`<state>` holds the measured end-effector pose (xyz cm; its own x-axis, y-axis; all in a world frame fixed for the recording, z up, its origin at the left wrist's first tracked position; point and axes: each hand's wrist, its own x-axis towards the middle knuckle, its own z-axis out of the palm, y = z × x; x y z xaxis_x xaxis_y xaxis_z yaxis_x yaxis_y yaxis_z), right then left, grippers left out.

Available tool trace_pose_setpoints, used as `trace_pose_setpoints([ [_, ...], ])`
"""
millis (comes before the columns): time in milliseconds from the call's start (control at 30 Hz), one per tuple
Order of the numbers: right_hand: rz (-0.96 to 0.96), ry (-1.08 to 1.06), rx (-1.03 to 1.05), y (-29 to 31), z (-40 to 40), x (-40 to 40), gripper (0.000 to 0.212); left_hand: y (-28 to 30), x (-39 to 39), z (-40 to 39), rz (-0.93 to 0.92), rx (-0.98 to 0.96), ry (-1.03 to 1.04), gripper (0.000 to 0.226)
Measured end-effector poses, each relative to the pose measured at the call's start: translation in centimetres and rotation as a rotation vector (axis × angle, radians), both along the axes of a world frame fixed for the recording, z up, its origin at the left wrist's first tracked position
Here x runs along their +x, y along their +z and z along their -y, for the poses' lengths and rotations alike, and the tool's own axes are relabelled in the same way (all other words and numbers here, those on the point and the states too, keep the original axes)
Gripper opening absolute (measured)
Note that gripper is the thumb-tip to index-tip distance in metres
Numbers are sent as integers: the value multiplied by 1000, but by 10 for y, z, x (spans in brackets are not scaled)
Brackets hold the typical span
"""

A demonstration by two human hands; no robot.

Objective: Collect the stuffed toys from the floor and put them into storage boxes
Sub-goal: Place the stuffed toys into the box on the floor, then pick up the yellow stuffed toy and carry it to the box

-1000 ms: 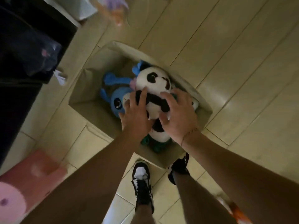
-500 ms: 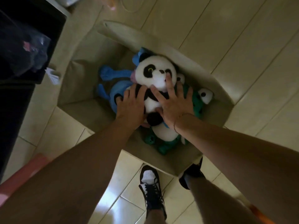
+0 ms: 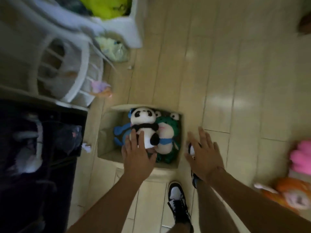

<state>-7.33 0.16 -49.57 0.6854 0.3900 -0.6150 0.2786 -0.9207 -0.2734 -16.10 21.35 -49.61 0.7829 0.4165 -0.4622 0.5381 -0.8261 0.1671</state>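
A beige fabric storage box point(image 3: 107, 155) stands on the floor in front of my feet. Inside it a black-and-white panda toy point(image 3: 143, 121) lies on top, a green frog toy point(image 3: 168, 130) beside it on the right and a blue toy point(image 3: 120, 132) on the left. My left hand point(image 3: 137, 154) hovers open over the panda's lower end, fingers spread. My right hand point(image 3: 204, 153) is open above the floor just right of the box, holding nothing. A pink stuffed toy point(image 3: 301, 155) and an orange one point(image 3: 292, 193) lie on the floor at the right edge.
A white plastic chair point(image 3: 70, 64) and a white bin with a yellow-green item point(image 3: 111, 7) stand at the upper left. Dark furniture point(image 3: 33, 148) fills the left side. A small purple-pink doll point(image 3: 101, 89) lies behind the box. My shoes point(image 3: 178, 200) stand just before it.
Both hands have let go of the panda and drawn back; the right hand has swung out to the right of the box. The view has risen and widened, showing toys at the right.
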Motion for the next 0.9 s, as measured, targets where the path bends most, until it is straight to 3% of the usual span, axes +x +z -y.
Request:
trace_pose_setpoints([
  [100, 8, -306, -44, 59, 78, -26, 74, 57, -5, 43, 30, -20, -94, 94],
  [233, 23, -645, -97, 100, 192, -72, 79, 93, 7, 132, 66, -133, -350, 96],
  [367, 25, -839, -146, 105, 294, -137, 75, 98, 20, 251, -27, -409, -640, 97],
  [600, -56, -1197, -71, 109, 406, -242, 71, 102, 3, 428, -86, -488, -959, 90],
  [767, -81, -1482, 72, 126, 465, -289, 67, 118, -31, 510, -273, -519, -1060, 81],
  [900, -181, -1878, 310, 120, 497, -302, 50, 116, -53, 570, -580, -561, -997, 71],
])
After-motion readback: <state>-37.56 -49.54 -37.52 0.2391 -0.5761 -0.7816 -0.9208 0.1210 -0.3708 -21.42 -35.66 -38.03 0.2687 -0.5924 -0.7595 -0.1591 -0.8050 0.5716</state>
